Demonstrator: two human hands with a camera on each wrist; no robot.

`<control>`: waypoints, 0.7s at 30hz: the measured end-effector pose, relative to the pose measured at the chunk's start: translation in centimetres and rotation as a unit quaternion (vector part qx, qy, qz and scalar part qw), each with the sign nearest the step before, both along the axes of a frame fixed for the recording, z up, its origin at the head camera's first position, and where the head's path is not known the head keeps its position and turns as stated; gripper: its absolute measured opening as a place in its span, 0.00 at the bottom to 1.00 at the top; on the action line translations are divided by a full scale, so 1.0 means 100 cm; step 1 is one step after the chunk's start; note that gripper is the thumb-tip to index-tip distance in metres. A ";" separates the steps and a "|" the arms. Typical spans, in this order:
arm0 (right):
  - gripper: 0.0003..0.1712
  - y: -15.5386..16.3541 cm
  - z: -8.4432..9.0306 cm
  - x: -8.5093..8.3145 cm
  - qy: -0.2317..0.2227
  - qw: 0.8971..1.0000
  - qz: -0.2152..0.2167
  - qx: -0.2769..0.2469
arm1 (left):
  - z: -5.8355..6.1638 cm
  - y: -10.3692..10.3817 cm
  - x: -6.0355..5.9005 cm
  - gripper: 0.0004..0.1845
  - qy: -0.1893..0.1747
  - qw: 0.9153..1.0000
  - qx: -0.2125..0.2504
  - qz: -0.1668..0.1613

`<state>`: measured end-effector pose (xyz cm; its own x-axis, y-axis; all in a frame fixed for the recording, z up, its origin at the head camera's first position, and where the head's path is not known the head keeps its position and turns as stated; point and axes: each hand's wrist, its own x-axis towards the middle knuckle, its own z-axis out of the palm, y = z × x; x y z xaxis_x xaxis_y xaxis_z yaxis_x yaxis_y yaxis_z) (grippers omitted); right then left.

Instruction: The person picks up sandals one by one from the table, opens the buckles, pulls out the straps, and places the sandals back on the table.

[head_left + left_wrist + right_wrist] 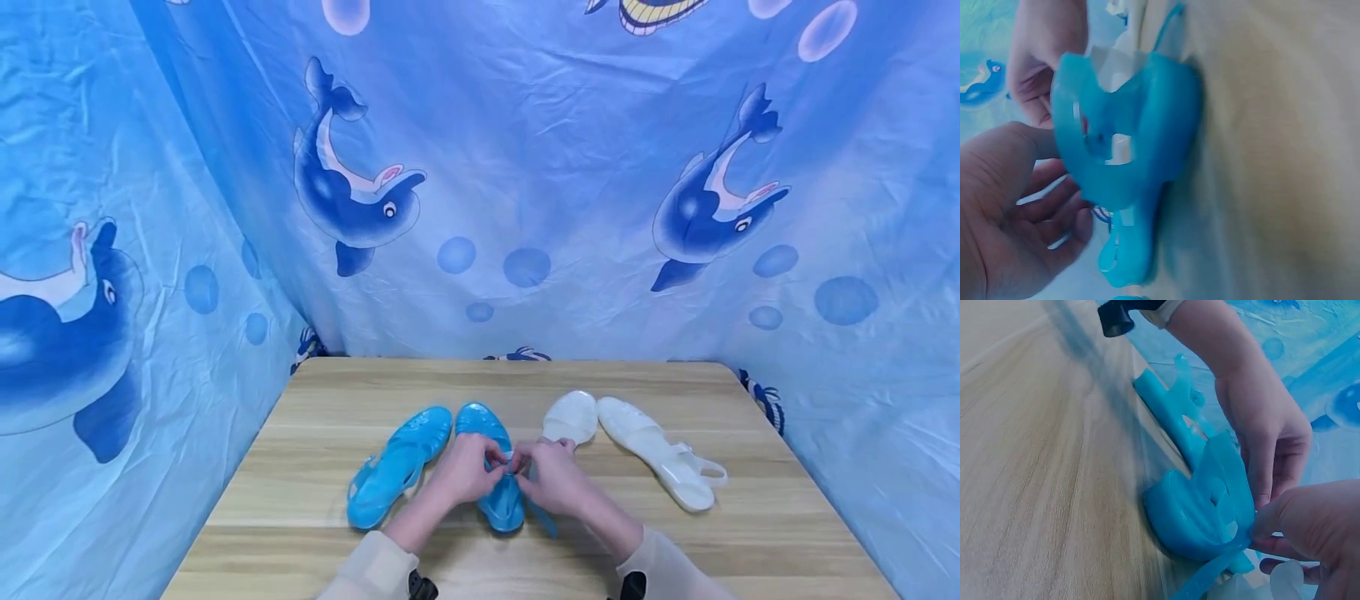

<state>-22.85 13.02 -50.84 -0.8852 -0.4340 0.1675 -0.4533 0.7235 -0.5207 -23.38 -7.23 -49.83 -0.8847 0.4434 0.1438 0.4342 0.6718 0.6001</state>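
Both hands meet at the strap of a translucent blue jelly sandal, which lies on the table with its heel toward me. My left hand pinches the strap by the buckle from the left, its thumb and forefinger curled. From the right, my right hand pinches the same strap; a loose strap end sticks out below that hand. Fingertips cover most of the buckle. Left of this sandal lies its blue mate, strap looped at the heel.
Just beyond my right hand is a clear whitish sandal, partly hidden by that hand. Its mate lies angled to the right, heel strap sticking out sideways. The wooden table ends at a blue dolphin-print curtain behind and at both sides.
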 end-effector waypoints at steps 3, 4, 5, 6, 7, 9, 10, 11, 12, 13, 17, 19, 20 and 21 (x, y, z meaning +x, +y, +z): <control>0.12 0.000 -0.004 0.002 -0.011 1.000 -0.001 -0.011 | 0.004 0.000 -0.004 0.02 -0.052 0.999 -0.003 -0.016; 0.12 0.000 -0.004 0.002 -0.014 1.000 0.001 -0.012 | 0.005 0.000 -0.005 0.01 -0.065 0.998 -0.004 -0.022; 0.11 0.000 -0.005 0.002 -0.012 1.000 0.003 -0.010 | 0.006 -0.001 -0.007 0.01 -0.075 0.997 -0.004 -0.027; 0.11 -0.001 -0.005 0.003 -0.008 1.000 0.005 -0.009 | 0.006 -0.002 -0.008 0.02 -0.083 0.996 -0.006 -0.032; 0.10 -0.002 -0.005 0.002 -0.004 1.000 0.006 -0.007 | 0.006 -0.003 -0.010 0.02 -0.089 0.995 -0.008 -0.037; 0.09 -0.002 -0.004 0.002 0.005 1.000 0.005 -0.004 | 0.006 -0.004 -0.014 0.02 -0.099 0.994 -0.010 -0.049; 0.09 -0.002 -0.004 0.001 0.009 1.000 0.003 -0.005 | 0.006 -0.005 -0.016 0.02 -0.102 0.993 -0.012 -0.058; 0.09 -0.002 -0.004 0.000 0.010 1.000 0.001 -0.009 | 0.006 -0.005 -0.018 0.02 -0.106 0.992 -0.017 -0.066; 0.09 -0.002 -0.004 -0.001 0.010 1.000 -0.001 -0.012 | 0.006 -0.006 -0.020 0.02 -0.110 0.991 -0.023 -0.075; 0.09 -0.001 -0.004 -0.002 0.010 1.000 -0.002 -0.015 | 0.006 -0.006 -0.021 0.02 -0.112 0.990 -0.026 -0.085; 0.09 0.001 -0.006 -0.006 0.008 1.000 0.002 -0.027 | 0.004 -0.007 -0.028 0.03 -0.110 0.987 -0.033 -0.112; 0.10 0.001 -0.007 -0.007 0.009 1.000 0.006 -0.028 | 0.002 -0.006 -0.033 0.05 -0.106 0.986 -0.030 -0.121; 0.10 0.001 -0.007 -0.008 0.007 1.000 0.008 -0.028 | 0.001 -0.005 -0.035 0.05 -0.104 0.986 -0.033 -0.123; 0.10 0.001 -0.007 -0.009 0.006 1.000 0.010 -0.029 | 0.000 -0.004 -0.037 0.06 -0.101 0.986 -0.034 -0.127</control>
